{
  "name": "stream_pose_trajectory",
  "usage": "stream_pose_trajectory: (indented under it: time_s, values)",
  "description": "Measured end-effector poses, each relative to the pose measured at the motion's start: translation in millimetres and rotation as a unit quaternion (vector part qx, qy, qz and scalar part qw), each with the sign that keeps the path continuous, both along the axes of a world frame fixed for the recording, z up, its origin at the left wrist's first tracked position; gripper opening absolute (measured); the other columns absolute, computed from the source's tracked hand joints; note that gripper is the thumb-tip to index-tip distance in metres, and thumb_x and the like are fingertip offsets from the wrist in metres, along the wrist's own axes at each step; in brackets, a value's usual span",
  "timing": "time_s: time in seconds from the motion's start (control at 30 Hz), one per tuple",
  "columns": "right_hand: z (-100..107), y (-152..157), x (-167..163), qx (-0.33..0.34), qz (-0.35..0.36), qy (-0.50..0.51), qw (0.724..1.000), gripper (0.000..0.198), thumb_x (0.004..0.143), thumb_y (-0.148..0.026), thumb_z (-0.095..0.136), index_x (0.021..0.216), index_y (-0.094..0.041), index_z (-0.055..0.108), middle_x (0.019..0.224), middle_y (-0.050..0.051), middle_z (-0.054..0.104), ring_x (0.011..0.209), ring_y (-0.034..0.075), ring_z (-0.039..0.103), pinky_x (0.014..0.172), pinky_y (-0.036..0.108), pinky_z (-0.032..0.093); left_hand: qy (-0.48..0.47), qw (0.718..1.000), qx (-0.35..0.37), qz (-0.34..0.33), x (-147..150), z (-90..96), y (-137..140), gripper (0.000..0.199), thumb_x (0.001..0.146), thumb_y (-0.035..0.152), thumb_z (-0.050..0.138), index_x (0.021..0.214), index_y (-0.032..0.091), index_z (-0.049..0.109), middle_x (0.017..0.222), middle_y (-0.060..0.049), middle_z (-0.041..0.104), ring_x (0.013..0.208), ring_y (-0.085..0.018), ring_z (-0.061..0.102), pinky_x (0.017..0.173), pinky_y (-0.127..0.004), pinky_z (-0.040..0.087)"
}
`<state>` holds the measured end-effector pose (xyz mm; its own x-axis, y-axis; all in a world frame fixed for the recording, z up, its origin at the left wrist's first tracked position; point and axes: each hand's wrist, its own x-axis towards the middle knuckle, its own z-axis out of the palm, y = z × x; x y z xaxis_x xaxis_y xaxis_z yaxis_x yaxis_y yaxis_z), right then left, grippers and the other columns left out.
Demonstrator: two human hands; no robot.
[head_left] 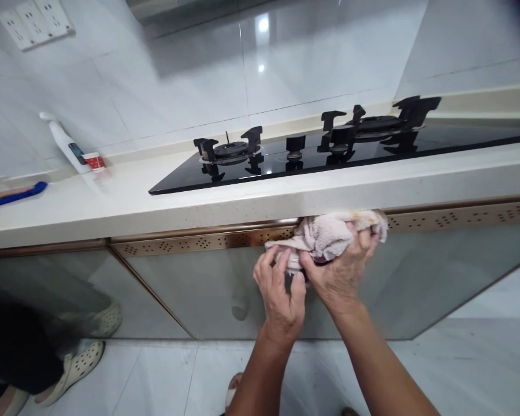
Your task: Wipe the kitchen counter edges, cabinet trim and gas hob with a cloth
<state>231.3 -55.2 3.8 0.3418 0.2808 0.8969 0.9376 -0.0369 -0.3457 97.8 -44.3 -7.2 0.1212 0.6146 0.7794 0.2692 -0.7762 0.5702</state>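
A crumpled pale pink cloth (329, 234) is pressed against the perforated metal strip (238, 238) below the counter's front edge. My right hand (344, 274) grips the bunched cloth, its fingers partly covered by the folds. At the cloth's left corner is my left hand (281, 294), its fingers curled onto the hanging edge and its thumb bent beside it. A dark patch shows under the cloth between the two hands. Behind the strip's lower edge, the greenish glass cabinet front (190, 289) runs down to the floor.
Above my hands, a black gas hob (268, 167) with two burners and knobs sits in the white counter (112, 202). A white bottle (69, 144), a red cup (94, 161) and a blue-edged item (21, 195) are left. Another person's clog (80, 367) stands at lower left.
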Motion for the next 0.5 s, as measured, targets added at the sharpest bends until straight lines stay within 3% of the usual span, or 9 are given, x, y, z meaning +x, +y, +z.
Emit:
stream_pose_trajectory:
  time_s: [0.13, 0.23, 0.37, 0.5]
  values:
    - [6.4, -0.5, -19.5, 0.011, -0.012, 0.017, 1.0, 0.092, 0.092, -0.042, 0.055, 0.159, -0.016, -0.002, 0.154, 0.026, 0.028, 0.148, 0.044, 0.022, 0.112, 0.076, 0.021, -0.018, 0.998, -0.004, 0.055, -1.2, 4.9, 8.7, 0.044, 0.101, 0.034, 0.048, 0.143, 0.024, 0.053, 0.148, -0.014, 0.046, 0.141, -0.025, 0.039, 0.119, -0.048, 0.03]
    - [5.4, 6.2, -28.2, 0.013, -0.007, 0.012, 1.0, 0.096, 0.093, -0.05, 0.055, 0.159, -0.014, -0.005, 0.155, 0.028, 0.027, 0.15, 0.043, 0.02, 0.113, 0.077, 0.02, 0.004, 0.999, 0.003, 0.047, 1.9, 5.2, 10.0, 0.041, 0.104, 0.032, 0.038, 0.139, 0.024, 0.057, 0.142, -0.012, 0.053, 0.141, -0.024, 0.039, 0.119, -0.048, 0.03]
    - [-3.8, 19.2, -21.8, 0.062, -0.024, -0.017, 0.998, 0.096, 0.092, -0.051, 0.057, 0.159, -0.014, -0.002, 0.152, 0.027, 0.031, 0.149, 0.041, 0.022, 0.112, 0.078, 0.02, 0.022, 0.999, -0.005, 0.04, 8.5, 1.1, 3.6, 0.046, 0.105, 0.036, 0.034, 0.144, 0.021, 0.053, 0.141, -0.013, 0.057, 0.138, -0.024, 0.042, 0.117, -0.047, 0.033]
    - [-10.0, 25.1, -10.5, 0.08, -0.036, -0.037, 0.995, 0.091, 0.091, -0.046, 0.058, 0.158, -0.016, 0.005, 0.15, 0.026, 0.033, 0.148, 0.041, 0.023, 0.11, 0.078, 0.024, 0.038, 0.997, 0.012, 0.073, 8.1, 0.2, -1.2, 0.045, 0.103, 0.035, 0.04, 0.146, 0.025, 0.053, 0.155, -0.013, 0.044, 0.148, -0.026, 0.034, 0.121, -0.049, 0.027]
